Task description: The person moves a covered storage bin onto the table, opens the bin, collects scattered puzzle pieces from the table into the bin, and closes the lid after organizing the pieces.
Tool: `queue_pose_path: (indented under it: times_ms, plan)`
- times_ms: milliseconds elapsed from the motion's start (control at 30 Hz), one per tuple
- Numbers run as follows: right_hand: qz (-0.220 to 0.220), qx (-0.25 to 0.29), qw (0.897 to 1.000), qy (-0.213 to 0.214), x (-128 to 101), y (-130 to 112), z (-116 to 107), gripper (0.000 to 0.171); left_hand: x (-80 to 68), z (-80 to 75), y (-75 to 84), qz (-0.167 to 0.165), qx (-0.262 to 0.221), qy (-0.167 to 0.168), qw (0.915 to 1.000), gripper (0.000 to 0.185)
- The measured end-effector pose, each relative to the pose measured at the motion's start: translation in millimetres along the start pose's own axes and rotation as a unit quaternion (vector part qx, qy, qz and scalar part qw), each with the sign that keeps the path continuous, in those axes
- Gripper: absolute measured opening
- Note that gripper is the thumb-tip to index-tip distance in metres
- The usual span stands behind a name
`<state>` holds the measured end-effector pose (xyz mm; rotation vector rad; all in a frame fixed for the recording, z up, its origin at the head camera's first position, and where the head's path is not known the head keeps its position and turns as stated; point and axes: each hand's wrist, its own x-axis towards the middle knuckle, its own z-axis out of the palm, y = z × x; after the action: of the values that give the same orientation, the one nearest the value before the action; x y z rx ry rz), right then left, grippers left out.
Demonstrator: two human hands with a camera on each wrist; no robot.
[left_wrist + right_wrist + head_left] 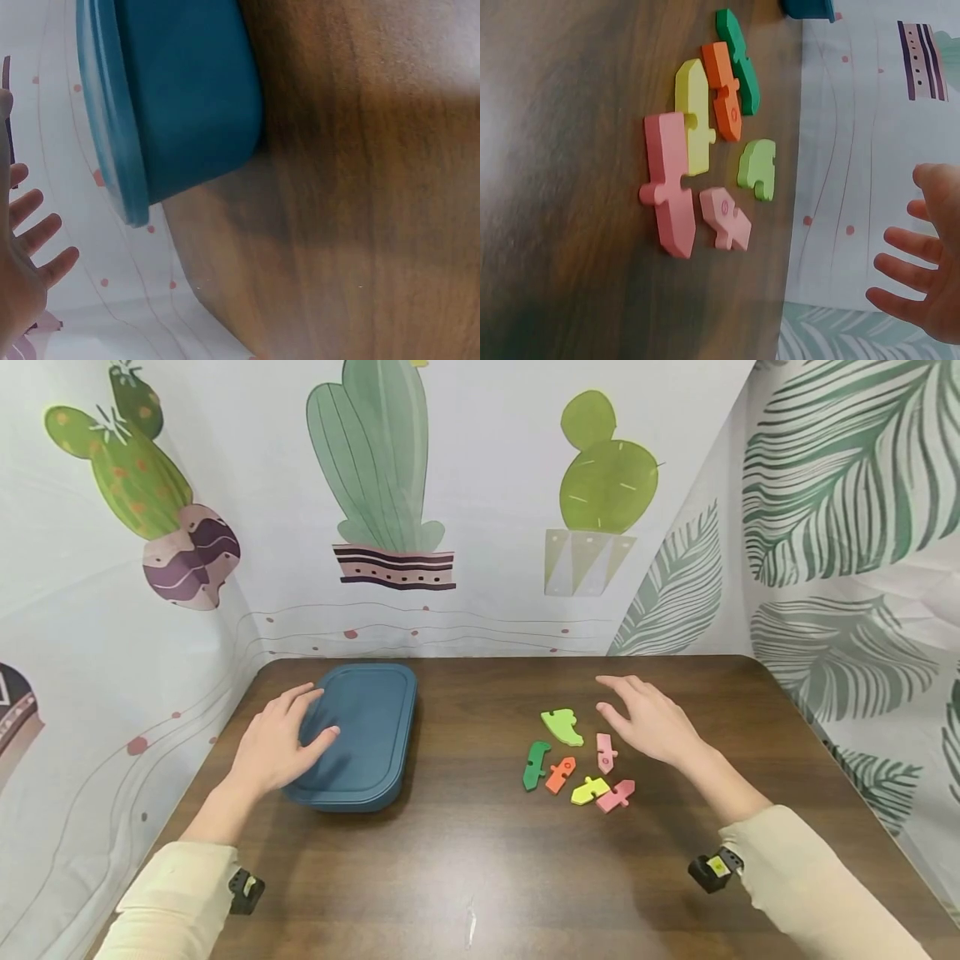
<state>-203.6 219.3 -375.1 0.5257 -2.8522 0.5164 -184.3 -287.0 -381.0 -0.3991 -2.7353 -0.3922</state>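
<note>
My left hand (276,742) hovers over the left side of a lidded blue box (362,727), fingers spread and nothing in them. In the left wrist view the box's side wall (187,97) shows beside the hand (30,255). My right hand (651,720), also relaxed and holding nothing, is just right of several puzzle pieces lying on the table. They are a light green curved piece (562,727), a dark green piece (534,766), an orange piece (560,775), a yellow piece (589,791), a light pink piece (605,754) and a darker pink piece (617,797) touching the yellow one.
The brown wooden table (465,852) has rounded far corners. Behind it hangs a white cloth (495,510) printed with cacti and leaves, which also covers both sides. A small pale mark (471,923) shows near the front of the tabletop.
</note>
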Motion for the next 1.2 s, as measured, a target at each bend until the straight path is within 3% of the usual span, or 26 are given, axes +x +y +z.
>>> queue_pose_path:
  times_ms: [600,1200]
  plan:
    - [0.013,0.100,0.995,-0.006,12,-19,17,0.037,-5.9,-0.4,-12.2,-0.088,-0.046,0.003,0.9950,0.051]
    - [0.037,0.154,0.987,-0.022,21,-40,40,0.028,-8.5,2.0,-19.4,-0.135,-0.083,-0.003,0.9874,0.044]
